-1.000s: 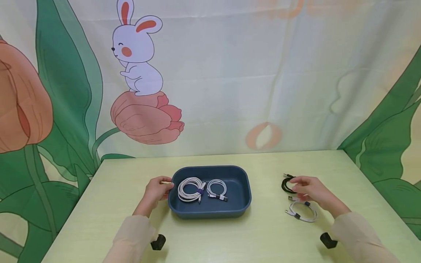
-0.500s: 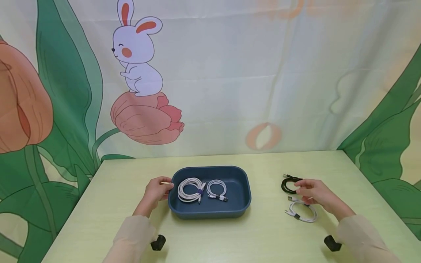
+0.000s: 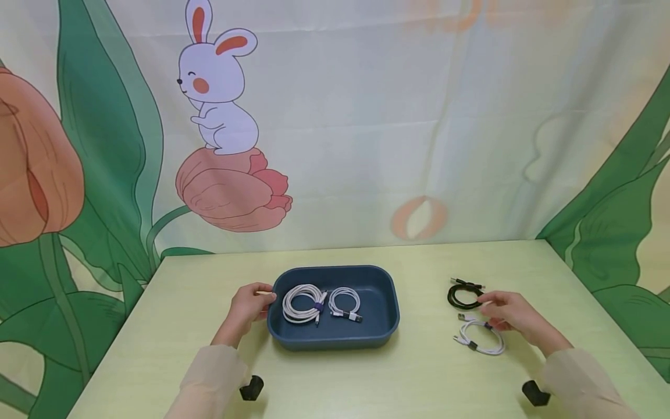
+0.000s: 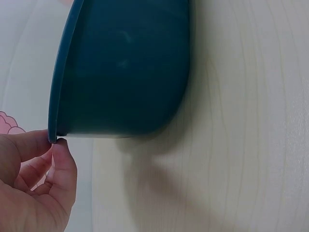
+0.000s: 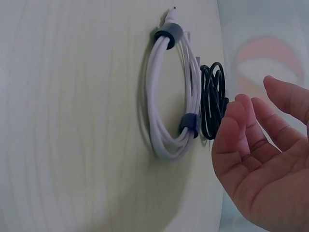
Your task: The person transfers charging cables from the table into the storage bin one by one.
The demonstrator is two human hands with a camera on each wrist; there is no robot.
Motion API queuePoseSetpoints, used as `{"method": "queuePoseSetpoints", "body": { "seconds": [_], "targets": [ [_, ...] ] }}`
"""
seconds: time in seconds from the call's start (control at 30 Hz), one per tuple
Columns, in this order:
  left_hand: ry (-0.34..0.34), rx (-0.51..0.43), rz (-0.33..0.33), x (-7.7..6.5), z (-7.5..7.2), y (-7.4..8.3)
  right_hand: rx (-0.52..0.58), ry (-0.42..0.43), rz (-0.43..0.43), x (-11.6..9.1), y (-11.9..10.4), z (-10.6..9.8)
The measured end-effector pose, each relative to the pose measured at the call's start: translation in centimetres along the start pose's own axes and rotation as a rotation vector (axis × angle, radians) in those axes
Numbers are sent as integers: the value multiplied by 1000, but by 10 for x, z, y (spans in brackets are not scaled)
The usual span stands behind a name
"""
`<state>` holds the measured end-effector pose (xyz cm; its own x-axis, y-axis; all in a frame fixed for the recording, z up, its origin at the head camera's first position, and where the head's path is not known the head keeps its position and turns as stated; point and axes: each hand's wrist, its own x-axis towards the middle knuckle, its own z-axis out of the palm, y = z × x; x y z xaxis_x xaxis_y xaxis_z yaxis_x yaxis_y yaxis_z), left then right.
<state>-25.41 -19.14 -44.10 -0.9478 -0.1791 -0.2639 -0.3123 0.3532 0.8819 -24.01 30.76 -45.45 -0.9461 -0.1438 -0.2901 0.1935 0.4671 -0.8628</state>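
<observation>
My left hand (image 3: 250,304) pinches the left rim of a dark blue plastic bin (image 3: 335,342); in the left wrist view, thumb and a finger meet at that rim. Inside the bin lie a thick coiled white cable (image 3: 289,311) with a purple tie and a smaller coiled white cable (image 3: 357,299). Over on the right, my right hand (image 3: 515,317) hovers with loosely bent fingers, holding nothing. Close to its fingertips is a coiled black cable (image 3: 453,298) on the table. Just nearer lies another white cable (image 5: 153,92), coiled with two dark ties, partly behind the hand in the head view.
The pale wood-grain table (image 3: 408,384) ends at a printed fabric backdrop (image 3: 356,145) with a rabbit and tulips. A black device (image 3: 252,388) sits under the left wrist, another black device (image 3: 536,393) under the right wrist.
My right hand has drawn back a little, rightward and toward me, uncovering more of the black cable. The left hand and the bin have stayed in place.
</observation>
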Motion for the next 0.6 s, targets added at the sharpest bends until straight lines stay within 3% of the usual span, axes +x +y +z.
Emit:
{"method": "queuePoseSetpoints", "body": {
  "seconds": [0.6],
  "targets": [
    [-5,-1,-6,0,0,0,-8,30,71,-1,15,-2]
  ]
}}
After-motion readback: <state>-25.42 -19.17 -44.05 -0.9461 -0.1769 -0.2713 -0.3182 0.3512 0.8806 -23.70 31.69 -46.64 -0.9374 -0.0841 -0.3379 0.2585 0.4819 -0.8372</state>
